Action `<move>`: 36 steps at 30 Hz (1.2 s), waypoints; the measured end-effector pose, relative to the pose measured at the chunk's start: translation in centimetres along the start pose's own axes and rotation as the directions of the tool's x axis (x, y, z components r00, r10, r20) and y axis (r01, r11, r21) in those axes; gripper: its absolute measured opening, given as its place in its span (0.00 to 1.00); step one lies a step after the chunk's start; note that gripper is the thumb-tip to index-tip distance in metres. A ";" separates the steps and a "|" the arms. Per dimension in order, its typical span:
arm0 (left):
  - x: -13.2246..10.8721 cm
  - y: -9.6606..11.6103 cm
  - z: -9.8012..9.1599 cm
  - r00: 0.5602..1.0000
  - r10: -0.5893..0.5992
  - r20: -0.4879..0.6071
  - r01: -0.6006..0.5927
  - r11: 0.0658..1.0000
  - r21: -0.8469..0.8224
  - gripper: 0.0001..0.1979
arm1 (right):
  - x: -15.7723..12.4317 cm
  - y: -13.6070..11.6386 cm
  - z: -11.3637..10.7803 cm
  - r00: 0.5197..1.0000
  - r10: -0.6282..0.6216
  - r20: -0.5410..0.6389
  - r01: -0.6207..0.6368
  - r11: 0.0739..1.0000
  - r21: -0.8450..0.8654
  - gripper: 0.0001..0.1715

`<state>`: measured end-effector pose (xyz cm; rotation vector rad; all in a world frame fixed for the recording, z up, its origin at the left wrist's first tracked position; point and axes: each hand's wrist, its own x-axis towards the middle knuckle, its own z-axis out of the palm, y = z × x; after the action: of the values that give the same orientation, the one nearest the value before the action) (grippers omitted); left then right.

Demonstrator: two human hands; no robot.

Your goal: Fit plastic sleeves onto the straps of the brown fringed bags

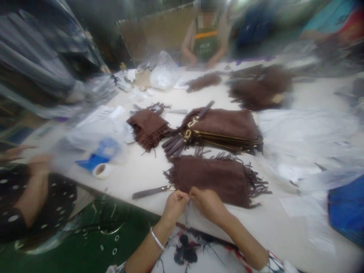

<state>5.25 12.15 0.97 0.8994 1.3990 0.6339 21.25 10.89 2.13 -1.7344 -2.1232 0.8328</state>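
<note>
Both my hands meet at the table's front edge, just in front of a brown fringed bag (210, 176) that lies flat with its wrist strap (149, 192) out to the left. My left hand (174, 206), with a silver bangle at the wrist, is closed in a pinch. My right hand (209, 204) pinches close beside it, fingertips nearly touching. A thin pale strand hangs below the fingertips; what exactly they grip is too small to make out. Behind the bag sits a stack of brown zippered pouches (224, 127) with gold clasps.
A folded fringed piece (149, 127) lies left of the stack. A tape roll (101, 170) and blue film (98, 155) are at the left. White plastic sheets (309, 140) spread at the right. A person sits across the table; another person's arm is at the left edge.
</note>
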 end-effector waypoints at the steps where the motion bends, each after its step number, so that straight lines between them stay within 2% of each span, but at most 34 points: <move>1: -0.2 -0.1 0.1 1.000 0.020 -0.002 -0.020 1.000 0.007 0.07 | -0.1 0.0 0.0 1.000 -0.002 -0.004 0.002 1.000 -0.003 0.09; 6: -1.1 -0.6 0.4 0.989 0.148 0.010 -0.148 0.988 0.040 0.06 | -0.7 0.1 0.4 1.000 -0.010 -0.027 0.011 1.000 0.025 0.08; 11: -1.7 -1.1 0.9 0.987 0.157 -0.030 -0.157 0.987 0.021 0.09 | -0.8 0.5 0.5 0.998 -0.023 -0.053 0.028 0.996 0.088 0.09; 22: -1.7 -0.9 1.6 0.999 0.024 -0.040 -0.026 0.998 -0.054 0.18 | -0.9 0.8 0.9 0.996 -0.019 -0.091 0.030 0.992 0.123 0.09; 29: -0.9 -1.2 1.2 0.999 -0.022 -0.039 0.018 0.995 -0.094 0.16 | -1.0 0.9 1.1 0.997 -0.017 -0.074 0.027 0.990 0.135 0.08; 36: -0.9 -0.6 0.9 0.999 -0.039 -0.026 0.036 0.994 -0.105 0.12 | -0.9 0.8 0.7 0.999 -0.009 -0.034 0.014 0.988 0.151 0.09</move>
<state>5.95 10.96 0.89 0.7825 1.3914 0.6865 21.67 9.92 1.23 -1.6457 -1.9911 0.9293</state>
